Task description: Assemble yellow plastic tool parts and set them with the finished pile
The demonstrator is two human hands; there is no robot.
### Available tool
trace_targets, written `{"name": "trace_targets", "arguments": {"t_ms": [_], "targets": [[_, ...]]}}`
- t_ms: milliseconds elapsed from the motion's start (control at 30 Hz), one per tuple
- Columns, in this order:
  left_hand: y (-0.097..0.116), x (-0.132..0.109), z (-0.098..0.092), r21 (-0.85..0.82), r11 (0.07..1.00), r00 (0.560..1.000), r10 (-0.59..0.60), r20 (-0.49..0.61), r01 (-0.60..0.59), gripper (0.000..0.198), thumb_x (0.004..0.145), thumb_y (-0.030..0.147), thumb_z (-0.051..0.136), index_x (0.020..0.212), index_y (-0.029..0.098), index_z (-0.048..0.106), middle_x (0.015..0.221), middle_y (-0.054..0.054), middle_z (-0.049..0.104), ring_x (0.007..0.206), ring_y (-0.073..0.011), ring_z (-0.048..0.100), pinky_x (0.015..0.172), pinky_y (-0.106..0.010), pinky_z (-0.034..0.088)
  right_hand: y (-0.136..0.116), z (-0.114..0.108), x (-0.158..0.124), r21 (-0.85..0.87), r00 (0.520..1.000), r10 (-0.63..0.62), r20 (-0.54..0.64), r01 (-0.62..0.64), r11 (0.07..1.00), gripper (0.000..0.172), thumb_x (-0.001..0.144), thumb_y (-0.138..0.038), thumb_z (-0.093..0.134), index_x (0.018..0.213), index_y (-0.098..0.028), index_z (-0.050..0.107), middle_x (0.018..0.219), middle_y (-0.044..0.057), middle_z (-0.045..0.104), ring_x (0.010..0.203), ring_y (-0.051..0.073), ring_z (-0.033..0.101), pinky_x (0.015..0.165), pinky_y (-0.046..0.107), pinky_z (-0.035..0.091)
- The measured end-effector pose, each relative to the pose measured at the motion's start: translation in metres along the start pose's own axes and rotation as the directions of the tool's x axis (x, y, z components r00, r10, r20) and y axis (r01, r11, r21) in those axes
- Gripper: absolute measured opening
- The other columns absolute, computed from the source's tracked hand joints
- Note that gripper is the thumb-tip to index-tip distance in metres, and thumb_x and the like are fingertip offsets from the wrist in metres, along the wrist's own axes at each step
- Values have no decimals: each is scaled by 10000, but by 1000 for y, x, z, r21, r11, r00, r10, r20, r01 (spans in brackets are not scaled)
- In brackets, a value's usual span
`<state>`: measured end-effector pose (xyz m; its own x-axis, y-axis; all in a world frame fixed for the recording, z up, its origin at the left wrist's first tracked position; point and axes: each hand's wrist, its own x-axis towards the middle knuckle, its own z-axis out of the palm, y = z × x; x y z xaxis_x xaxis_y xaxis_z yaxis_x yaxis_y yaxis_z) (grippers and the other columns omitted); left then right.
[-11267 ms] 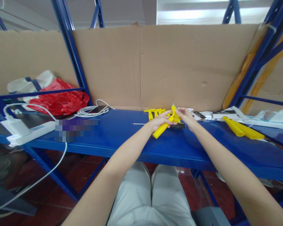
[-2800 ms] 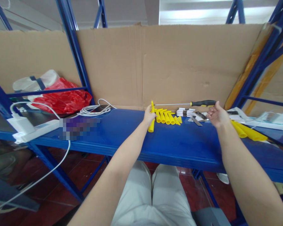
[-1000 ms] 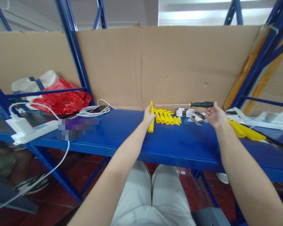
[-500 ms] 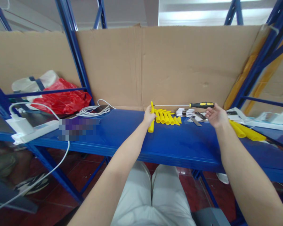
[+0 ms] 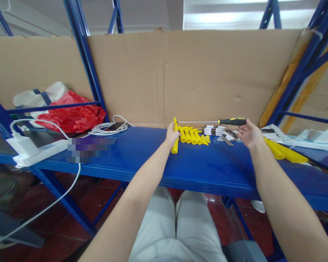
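My left hand is closed around a yellow plastic tube-shaped handle, held upright over the blue shelf. A black-and-yellow screwdriver lies level in the air, its handle end gripped by the fingers of my right hand. Its long thin shaft reaches left to the upper part of the yellow handle; whether the tip is inside I cannot tell. Just right of my left hand lies a row of several similar yellow handles. Small yellow pieces and white-and-black packets lie between my hands.
A flat metal blade lies near the packets. Larger yellow tubes sit right of my right wrist. On the left are a white power strip, a coiled white cable and a red plastic bag. Cardboard stands behind the shelf.
My right hand and the screwdriver have shifted slightly left toward the yellow handle. My left hand is nearly still. At the far left, another person's leg and shoe have moved.
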<state>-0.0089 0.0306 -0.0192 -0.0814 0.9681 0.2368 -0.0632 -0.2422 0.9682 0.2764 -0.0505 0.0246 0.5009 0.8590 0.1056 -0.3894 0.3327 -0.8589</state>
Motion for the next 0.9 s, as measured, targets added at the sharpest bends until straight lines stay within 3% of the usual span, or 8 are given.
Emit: {"name": "trace_targets", "arguments": {"t_ms": [300,467,600,800,900], "targets": [[0,1,1,-13,1000,1000,11,18,-11,866,600,-93,614,1382,264,513,1360,-75,605,993,-240,689,627,-235,588,0,-3,3,37,999,12,38,-14,999,384,907,-365,593,628,-221,371,477,-64,302,402,92,314,371,194,299],[-3,3,0,1,1000,1000,-10,17,10,852,626,-62,655,1383,301,511,1341,-55,618,916,-212,698,624,-244,587,1,-3,5,12,1000,8,6,-8,1000,379,934,-388,577,627,-212,442,494,-41,425,412,87,399,375,188,346],[-2,2,0,0,1000,1000,5,4,-5,836,632,-59,660,1383,279,515,1351,-73,610,900,-218,703,630,-262,589,2,0,1,26,1000,-19,25,18,999,353,971,-310,532,636,-203,496,563,-18,531,478,83,498,446,180,427],[-2,1,1,3,1000,1000,15,-16,-14,795,649,-49,636,1370,261,512,1309,-68,641,883,-212,704,623,-256,587,2,3,-4,37,996,-60,68,58,998,360,916,-335,635,626,-209,463,519,-52,440,426,71,379,403,171,373],[-2,1,1,-4,1000,1000,15,-5,-15,814,631,-53,659,1366,269,518,1329,-68,628,934,-232,704,657,-268,593,2,2,-2,28,998,-51,24,50,998,341,926,-336,609,636,-216,477,526,-41,459,449,83,405,405,174,381]]}}
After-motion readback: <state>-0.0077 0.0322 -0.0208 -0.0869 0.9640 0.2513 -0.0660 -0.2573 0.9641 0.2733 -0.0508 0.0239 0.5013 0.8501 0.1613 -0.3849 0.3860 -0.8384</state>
